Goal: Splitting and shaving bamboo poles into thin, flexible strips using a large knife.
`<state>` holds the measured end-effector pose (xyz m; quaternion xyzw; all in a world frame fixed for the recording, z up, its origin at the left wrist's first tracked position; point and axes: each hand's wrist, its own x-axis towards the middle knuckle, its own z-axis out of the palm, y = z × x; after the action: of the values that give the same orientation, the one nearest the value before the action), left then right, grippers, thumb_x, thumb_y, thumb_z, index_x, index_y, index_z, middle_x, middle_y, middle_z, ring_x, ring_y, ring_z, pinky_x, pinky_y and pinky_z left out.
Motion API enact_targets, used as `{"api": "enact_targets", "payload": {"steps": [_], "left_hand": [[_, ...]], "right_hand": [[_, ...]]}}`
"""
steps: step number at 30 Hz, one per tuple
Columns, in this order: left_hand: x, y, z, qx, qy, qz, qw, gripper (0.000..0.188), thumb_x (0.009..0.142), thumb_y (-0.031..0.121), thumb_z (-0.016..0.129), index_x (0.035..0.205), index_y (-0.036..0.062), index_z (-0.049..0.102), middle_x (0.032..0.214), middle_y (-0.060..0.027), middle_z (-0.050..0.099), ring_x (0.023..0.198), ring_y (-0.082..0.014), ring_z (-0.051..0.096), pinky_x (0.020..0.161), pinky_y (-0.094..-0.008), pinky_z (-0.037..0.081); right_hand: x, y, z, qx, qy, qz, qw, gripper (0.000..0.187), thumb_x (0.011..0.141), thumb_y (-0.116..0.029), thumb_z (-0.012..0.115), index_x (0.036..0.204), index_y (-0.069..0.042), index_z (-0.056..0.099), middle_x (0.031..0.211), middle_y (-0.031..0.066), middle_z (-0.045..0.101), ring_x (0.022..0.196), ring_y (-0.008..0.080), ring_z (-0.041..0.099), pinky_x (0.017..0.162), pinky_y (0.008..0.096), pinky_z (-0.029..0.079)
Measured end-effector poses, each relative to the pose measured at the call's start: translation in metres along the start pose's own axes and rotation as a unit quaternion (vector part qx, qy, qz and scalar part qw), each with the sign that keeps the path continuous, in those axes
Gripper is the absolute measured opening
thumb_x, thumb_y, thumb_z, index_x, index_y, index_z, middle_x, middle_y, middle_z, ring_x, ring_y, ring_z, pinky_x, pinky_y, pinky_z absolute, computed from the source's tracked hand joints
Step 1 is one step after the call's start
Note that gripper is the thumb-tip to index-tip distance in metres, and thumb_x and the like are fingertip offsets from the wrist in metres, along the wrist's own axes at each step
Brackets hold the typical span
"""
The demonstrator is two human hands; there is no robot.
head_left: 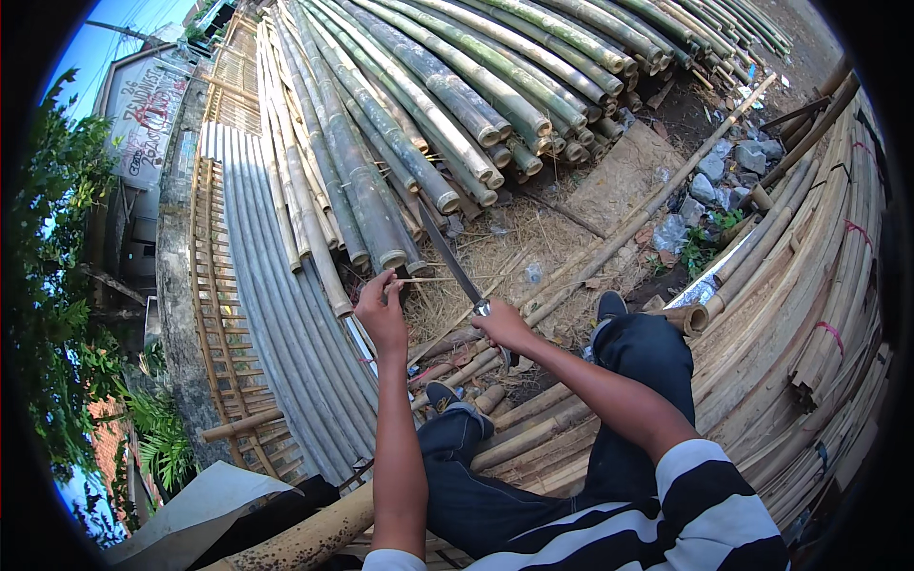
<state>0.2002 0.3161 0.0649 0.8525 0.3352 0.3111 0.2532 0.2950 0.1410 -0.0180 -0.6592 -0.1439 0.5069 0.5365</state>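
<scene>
My right hand (503,326) is closed round the handle of a machete (448,253). Its long dark blade points up and away to the left, toward the ends of the stacked bamboo poles (388,249). My left hand (383,314) is raised left of the blade, thumb and fingers pinched together. A thin pale bamboo strip (430,280) runs from those fingertips toward the blade; whether it touches the blade I cannot tell. Straw-like shavings (495,249) cover the ground beyond my hands.
Corrugated sheets (286,324) and a bamboo lattice (211,285) lie along the left. Split bamboo bundles (790,314) with pink ties fill the right. A long pole (657,200) crosses the ground diagonally, near grey rubble (709,171). My shoes (612,306) are among poles.
</scene>
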Motion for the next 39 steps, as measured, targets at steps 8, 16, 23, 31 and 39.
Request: {"api": "enact_targets", "payload": {"steps": [8, 16, 23, 31, 39], "left_hand": [[0.006, 0.004, 0.007, -0.096, 0.02, -0.027, 0.995, 0.016, 0.08, -0.009, 0.067, 0.095, -0.0047, 0.069, 0.088, -0.0117, 0.069, 0.08, -0.0169, 0.067, 0.074, -0.028, 0.053], [-0.001, 0.014, 0.014, -0.112, 0.042, -0.026, 0.992, 0.013, 0.08, -0.009, 0.067, 0.092, -0.0053, 0.07, 0.086, -0.0111, 0.069, 0.078, -0.0162, 0.067, 0.071, -0.0271, 0.053], [-0.004, 0.011, 0.023, -0.107, 0.053, 0.007, 0.993, 0.012, 0.077, -0.009, 0.07, 0.088, -0.0049, 0.07, 0.082, -0.0117, 0.069, 0.078, -0.0176, 0.067, 0.071, -0.0283, 0.054], [-0.005, 0.014, 0.021, -0.095, 0.067, -0.015, 0.993, 0.011, 0.077, -0.009, 0.071, 0.086, -0.0053, 0.067, 0.079, -0.011, 0.065, 0.073, -0.0157, 0.065, 0.066, -0.0284, 0.053], [-0.005, 0.018, 0.018, -0.078, 0.048, -0.013, 0.996, 0.01, 0.076, -0.006, 0.072, 0.084, -0.0048, 0.066, 0.078, -0.0122, 0.065, 0.07, -0.0191, 0.066, 0.062, -0.0294, 0.051]], "right_hand": [[-0.015, -0.03, 0.003, -0.014, -0.097, 0.017, 0.995, 0.026, 0.084, -0.018, 0.064, 0.071, 0.001, 0.053, 0.058, 0.0071, 0.058, 0.048, 0.0151, 0.06, 0.045, 0.0307, 0.05], [-0.023, -0.046, 0.006, -0.097, -0.057, -0.02, 0.993, 0.031, 0.085, -0.022, 0.063, 0.089, 0.008, 0.055, 0.064, 0.0154, 0.06, 0.054, 0.0263, 0.063, 0.051, 0.0391, 0.051], [-0.008, -0.019, 0.0, -0.069, -0.052, 0.027, 0.996, 0.027, 0.084, -0.019, 0.063, 0.089, 0.006, 0.056, 0.063, 0.0138, 0.061, 0.05, 0.0224, 0.059, 0.047, 0.038, 0.048], [-0.014, -0.024, 0.016, -0.051, -0.038, -0.04, 0.997, 0.022, 0.087, -0.017, 0.062, 0.082, -0.002, 0.046, 0.056, 0.0053, 0.052, 0.046, 0.0161, 0.055, 0.041, 0.0337, 0.042], [-0.006, -0.015, 0.011, -0.071, -0.015, 0.031, 0.997, 0.015, 0.088, -0.014, 0.059, 0.085, -0.005, 0.047, 0.053, 0.0024, 0.049, 0.04, 0.0129, 0.049, 0.037, 0.0296, 0.039]]}}
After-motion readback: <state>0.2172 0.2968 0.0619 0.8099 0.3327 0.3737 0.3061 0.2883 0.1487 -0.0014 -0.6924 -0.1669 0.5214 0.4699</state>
